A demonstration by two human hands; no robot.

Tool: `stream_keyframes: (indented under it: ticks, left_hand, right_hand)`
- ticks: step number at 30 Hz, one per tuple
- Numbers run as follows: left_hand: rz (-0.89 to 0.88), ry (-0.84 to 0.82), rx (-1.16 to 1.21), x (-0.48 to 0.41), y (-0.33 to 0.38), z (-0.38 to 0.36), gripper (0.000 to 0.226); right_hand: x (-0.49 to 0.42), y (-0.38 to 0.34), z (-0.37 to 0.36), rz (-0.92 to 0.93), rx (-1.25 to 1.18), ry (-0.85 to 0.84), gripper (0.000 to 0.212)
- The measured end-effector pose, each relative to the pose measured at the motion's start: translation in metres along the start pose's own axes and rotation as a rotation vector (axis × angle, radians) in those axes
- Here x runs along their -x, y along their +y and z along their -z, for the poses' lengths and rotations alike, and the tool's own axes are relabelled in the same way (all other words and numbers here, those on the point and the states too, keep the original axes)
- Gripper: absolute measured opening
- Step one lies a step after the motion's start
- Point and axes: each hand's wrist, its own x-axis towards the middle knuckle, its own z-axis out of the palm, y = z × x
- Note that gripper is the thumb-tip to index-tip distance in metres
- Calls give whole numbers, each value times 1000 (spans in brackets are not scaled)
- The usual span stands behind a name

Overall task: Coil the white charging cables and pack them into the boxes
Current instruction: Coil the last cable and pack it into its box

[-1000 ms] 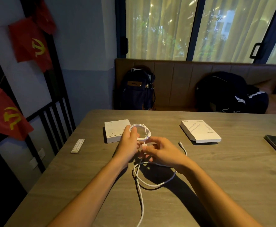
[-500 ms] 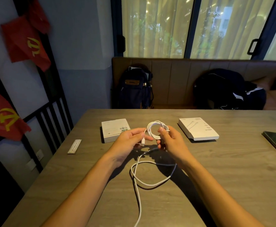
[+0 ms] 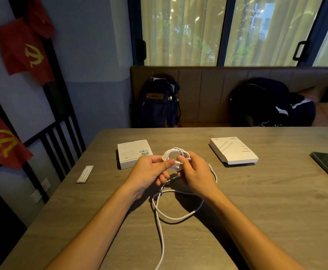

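Two forearms reach forward, our left hand [image 3: 151,171] and right hand [image 3: 195,172] side by side with curled fingers, each grip pinching the white cable coil [image 3: 171,152] just right of the left box [image 3: 133,152].

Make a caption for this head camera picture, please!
Left hand and right hand hold a half-coiled white cable above the table, left box and right box behind.

Wood table [image 3: 256,201] — padded bench [image 3: 208,94], curtained windows [image 3: 182,30].
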Motion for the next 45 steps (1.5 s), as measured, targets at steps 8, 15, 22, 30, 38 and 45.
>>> stream_keyframes:
  ticks: [8,15,22,30,38,45]
  left_hand:
    - [0,50,162,-4,-5,-4,22]
    - [-63,242,53,-6,-5,-8,12]
    - [84,81,224,-7,-5,-11,16]
    - [-150,-3,-314,-2,9,-19,13]
    - [-179,-35,-517,-37,24,-70,15]
    - [-58,-260,-330,-66,17,-138,45]
  right_hand:
    - [2,-11,7,-28,-276,-203,26]
    - [3,-13,4,94,-155,-188,23]
    - [4,-10,11,49,-201,-152,23]
    - [-1,0,27,-143,-474,-131,27]
    - [-8,22,63,-133,-334,99,27]
    - [8,56,142,-205,-316,149,22]
